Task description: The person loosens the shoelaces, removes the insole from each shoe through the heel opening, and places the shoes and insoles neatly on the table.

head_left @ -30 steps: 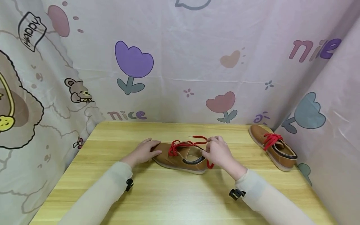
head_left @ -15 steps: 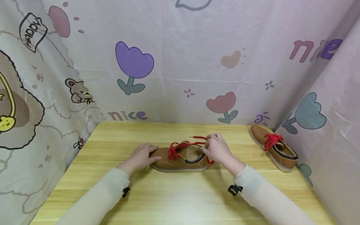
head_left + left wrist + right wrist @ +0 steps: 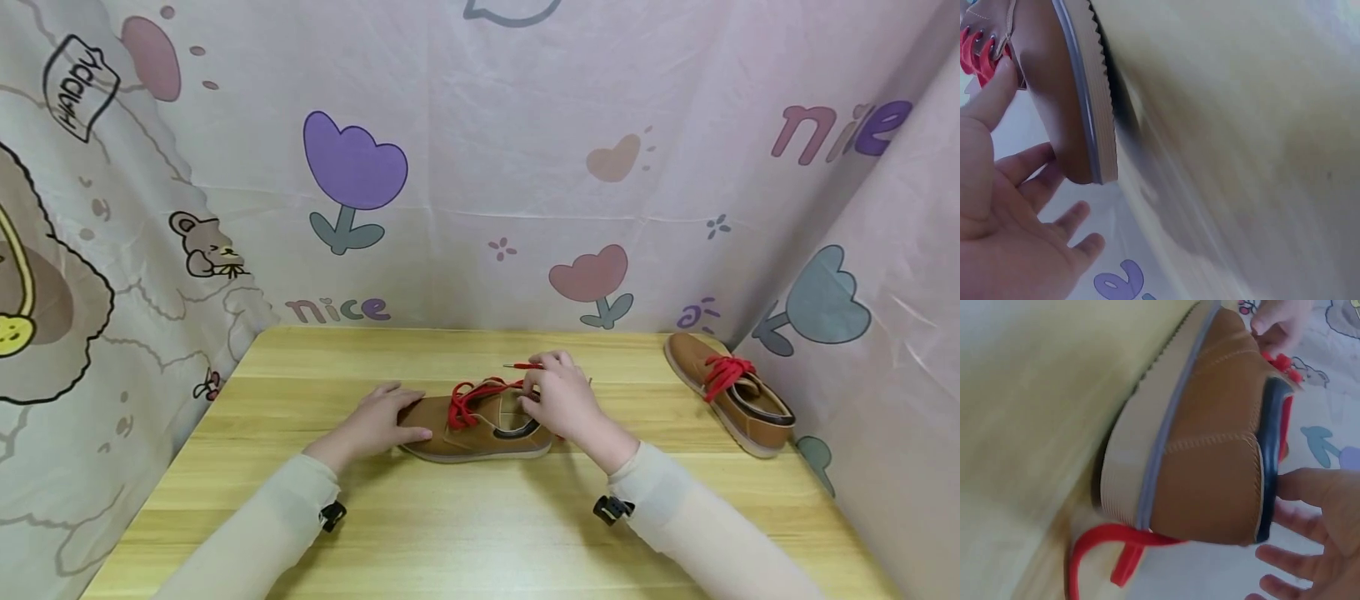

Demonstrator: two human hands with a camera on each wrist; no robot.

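Observation:
In the head view a brown shoe [image 3: 480,442] with red laces [image 3: 463,403] stands upright on the wooden table, toe to the left. My left hand [image 3: 375,423] holds its toe, thumb on the near side and fingers on the far side; in the left wrist view the other fingers spread beyond the toe. My right hand [image 3: 561,398] is over the heel opening, partly covering it, fingers loosely bent. In the right wrist view its thumb and fingers are right at the dark collar [image 3: 1267,456]. One lace end trails behind the heel, a red loop [image 3: 1094,537] there.
A second brown shoe [image 3: 731,392] with tied red laces stands at the table's right back corner, angled. A printed curtain [image 3: 480,208] surrounds the table [image 3: 465,533] at the back and sides.
My right hand has moved left from behind the heel to over the shoe's opening. The shoe's heel has turned slightly away from me, with the left hand staying at the toe.

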